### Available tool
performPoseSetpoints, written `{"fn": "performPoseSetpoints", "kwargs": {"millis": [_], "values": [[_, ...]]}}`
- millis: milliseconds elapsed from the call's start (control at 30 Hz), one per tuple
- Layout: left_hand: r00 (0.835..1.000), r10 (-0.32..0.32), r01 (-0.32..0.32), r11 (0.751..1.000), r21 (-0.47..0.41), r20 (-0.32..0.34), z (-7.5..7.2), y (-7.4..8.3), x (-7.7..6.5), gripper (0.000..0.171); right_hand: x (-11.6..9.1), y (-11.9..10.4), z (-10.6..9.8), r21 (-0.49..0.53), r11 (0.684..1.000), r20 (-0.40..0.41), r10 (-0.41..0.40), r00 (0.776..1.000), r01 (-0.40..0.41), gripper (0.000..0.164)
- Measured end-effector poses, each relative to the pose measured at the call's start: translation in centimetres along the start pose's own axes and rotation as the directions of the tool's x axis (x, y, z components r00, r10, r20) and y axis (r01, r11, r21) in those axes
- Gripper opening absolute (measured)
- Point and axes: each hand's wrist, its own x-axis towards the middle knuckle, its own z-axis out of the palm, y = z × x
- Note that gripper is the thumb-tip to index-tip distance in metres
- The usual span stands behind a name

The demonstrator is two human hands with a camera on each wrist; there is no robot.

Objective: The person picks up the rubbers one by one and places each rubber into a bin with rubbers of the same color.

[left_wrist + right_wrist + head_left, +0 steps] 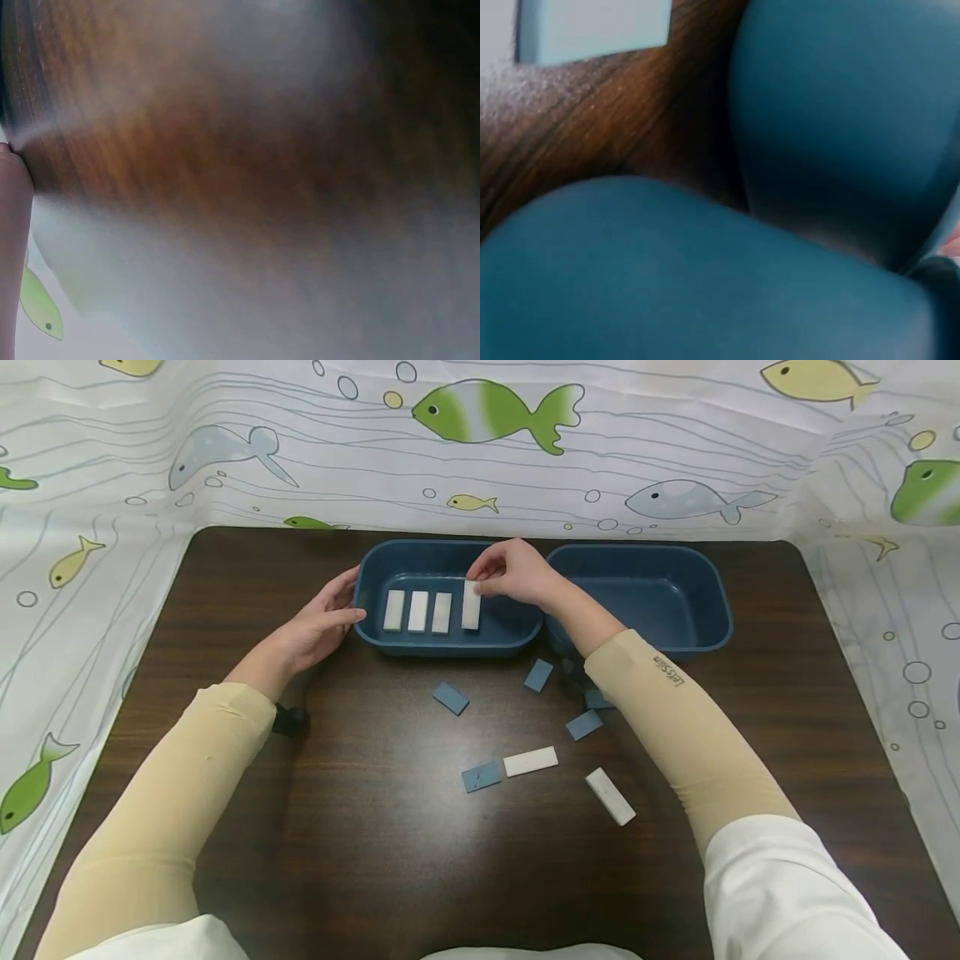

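In the head view my right hand (517, 575) pinches the top end of a white rectangular block (471, 610) inside the left blue tray (450, 650). To its left, a white block (393, 610), a second white block (417, 612) and a third white block (442, 613) lie in a row on the tray floor. My left hand (318, 622) holds that tray's left end, its thumb at the rim and its other fingers along the outside, partly hidden. The left wrist view is mostly blurred table; the right wrist view shows blue tray walls (705, 277) close up.
Behind my right forearm is another blue tray (645, 585). Several small blue-grey blocks (451, 697) are scattered on the dark wooden table (360, 843), with a white block (531, 762) and another white block (611, 796) nearer me. A fish-print cloth (360, 468) borders the table.
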Motion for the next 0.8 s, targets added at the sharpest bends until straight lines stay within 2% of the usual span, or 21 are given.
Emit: {"fn": "performPoseSetpoints", "kwargs": {"millis": [200, 533, 800], "values": [[1.000, 0.009, -0.009, 1.000, -0.011, -0.002, 0.0, 0.0, 0.1, 0.079, 0.7, 0.1, 0.5, -0.040, 0.999, 0.000, 0.000, 1.000, 0.000, 0.020], [0.999, 0.036, -0.036, 0.999, -0.013, 0.011, 0.0, -0.1, 0.2, 0.081, 1.2, 0.3, 1.2, -0.044, 0.999, 0.020, 0.012, 1.000, -0.012, 0.021], [0.999, 0.029, -0.029, 1.000, -0.002, -0.019, 0.0, -0.1, 0.1, 0.083, 1.4, 0.4, 1.5, -0.065, 0.998, 0.018, 0.009, 1.000, -0.008, 0.021]]}}
